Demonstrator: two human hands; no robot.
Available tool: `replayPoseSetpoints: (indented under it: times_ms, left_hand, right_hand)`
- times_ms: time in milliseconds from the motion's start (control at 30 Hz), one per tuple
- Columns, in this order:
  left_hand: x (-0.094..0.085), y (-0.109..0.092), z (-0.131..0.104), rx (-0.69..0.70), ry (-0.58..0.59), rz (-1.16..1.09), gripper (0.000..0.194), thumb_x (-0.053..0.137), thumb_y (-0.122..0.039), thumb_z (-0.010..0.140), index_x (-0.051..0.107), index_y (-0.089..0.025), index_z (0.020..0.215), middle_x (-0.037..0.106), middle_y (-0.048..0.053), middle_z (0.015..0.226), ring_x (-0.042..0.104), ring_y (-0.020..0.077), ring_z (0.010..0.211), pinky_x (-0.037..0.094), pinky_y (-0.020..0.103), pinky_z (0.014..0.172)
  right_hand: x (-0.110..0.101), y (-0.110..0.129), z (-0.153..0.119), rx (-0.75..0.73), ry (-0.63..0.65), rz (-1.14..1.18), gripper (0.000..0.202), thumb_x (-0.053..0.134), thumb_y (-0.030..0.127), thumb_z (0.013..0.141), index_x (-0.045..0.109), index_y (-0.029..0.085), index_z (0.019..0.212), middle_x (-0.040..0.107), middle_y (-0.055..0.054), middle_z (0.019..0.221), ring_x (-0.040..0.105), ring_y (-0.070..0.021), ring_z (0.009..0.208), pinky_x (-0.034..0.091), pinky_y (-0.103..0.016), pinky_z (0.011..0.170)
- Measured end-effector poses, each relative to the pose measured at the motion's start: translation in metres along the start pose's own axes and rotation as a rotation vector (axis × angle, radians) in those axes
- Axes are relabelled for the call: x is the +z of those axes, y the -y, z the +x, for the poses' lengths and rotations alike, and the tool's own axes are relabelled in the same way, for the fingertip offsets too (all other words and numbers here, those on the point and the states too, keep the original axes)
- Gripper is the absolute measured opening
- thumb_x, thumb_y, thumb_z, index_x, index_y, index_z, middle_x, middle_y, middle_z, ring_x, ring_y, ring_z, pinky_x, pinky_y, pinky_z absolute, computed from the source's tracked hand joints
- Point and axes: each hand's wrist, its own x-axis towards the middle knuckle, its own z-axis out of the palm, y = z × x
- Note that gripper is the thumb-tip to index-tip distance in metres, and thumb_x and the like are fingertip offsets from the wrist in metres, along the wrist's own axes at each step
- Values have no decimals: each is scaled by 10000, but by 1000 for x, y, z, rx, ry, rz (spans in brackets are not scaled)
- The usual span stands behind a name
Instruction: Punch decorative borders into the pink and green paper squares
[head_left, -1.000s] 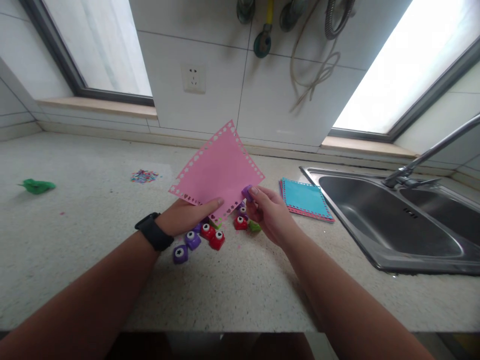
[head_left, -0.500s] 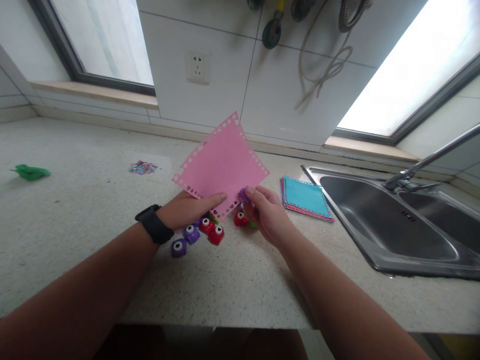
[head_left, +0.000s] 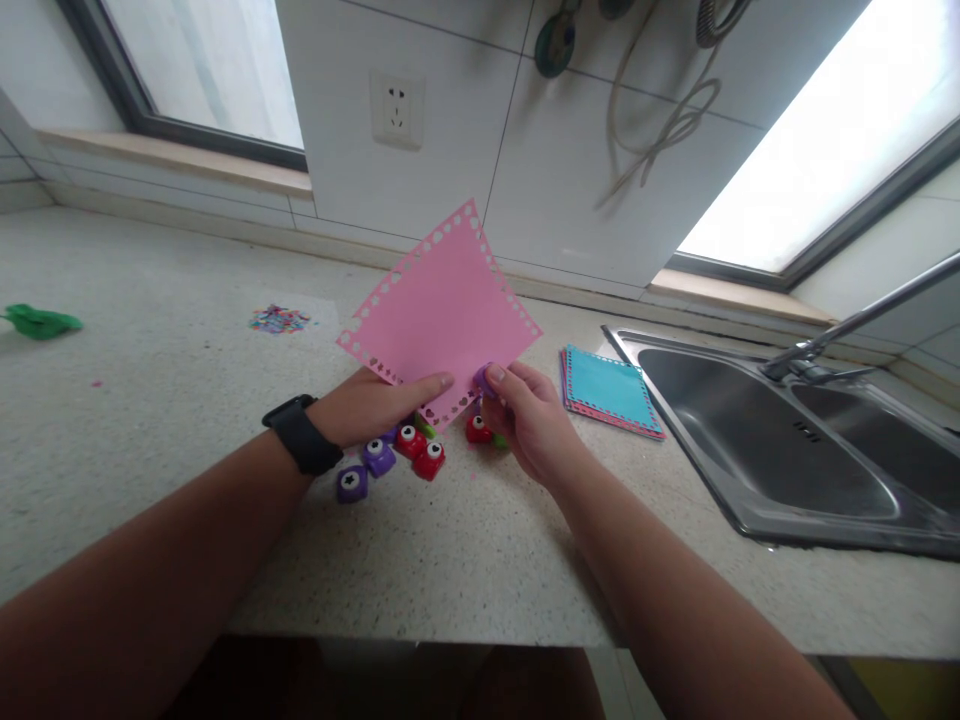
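My left hand point(head_left: 382, 403) grips a pink sheet of paper point(head_left: 442, 305), thumb on top and fingers hidden beneath. Small cut-out shapes line the sheet's edges. In my right hand point(head_left: 529, 415) is a purple craft punch point(head_left: 486, 378), pinched at the sheet's lower right edge with the thumb on it. Below the paper, on the counter, lie more punches: a purple one with a star point(head_left: 352, 483), another purple one point(head_left: 379, 456), and red ones with hearts, among them a red punch point(head_left: 429, 459). A further red punch point(head_left: 478, 429) sits by my right hand, beside a partly hidden green one.
Right of my hands lies a stack of punched sheets point(head_left: 611, 388), blue on top. Beyond it is a steel sink point(head_left: 750, 440) with a faucet point(head_left: 806, 355). A pile of paper bits point(head_left: 279, 319) and a green crumpled item point(head_left: 41, 322) lie on the left.
The view has tilted and shifted slightly. Both hands keep their hold on the pink sheet and the purple punch, and the punch stays at the sheet's lower right edge.
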Motion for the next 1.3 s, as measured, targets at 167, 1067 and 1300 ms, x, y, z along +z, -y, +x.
replayPoseSetpoints:
  times_ms: [167, 1067, 1300]
  left_hand:
    - [-1, -5, -2, -28, 31, -3, 284, 657, -549, 794, 742, -279, 812, 787, 75, 899, 520, 271, 1327, 374, 457, 1155]
    - [0, -4, -2, 0, 49, 36, 356, 641, -591, 803, 765, -310, 983, 780, 60, 1025, 565, 286, 1283, 356, 462, 1168]
    - [0, -6, -2, 3, 59, 39, 320, 633, -577, 820, 771, -324, 958, 784, 50, 1013, 533, 257, 1320, 314, 444, 1195]
  right_hand:
    - [1, -1, 0, -11, 11, 32, 305, 691, 453, 847, 559, 209, 722, 366, 69, 561, 284, -78, 474, 200, -254, 450]
    - [8, 0, 3, 18, -79, 108, 283, 631, 431, 851, 531, 207, 710, 508, 51, 542, 411, -71, 417, 273, -234, 410]
    - [9, -4, 5, 6, -78, 157, 298, 664, 450, 835, 523, 210, 729, 423, 62, 556, 326, -78, 475, 214, -238, 450]
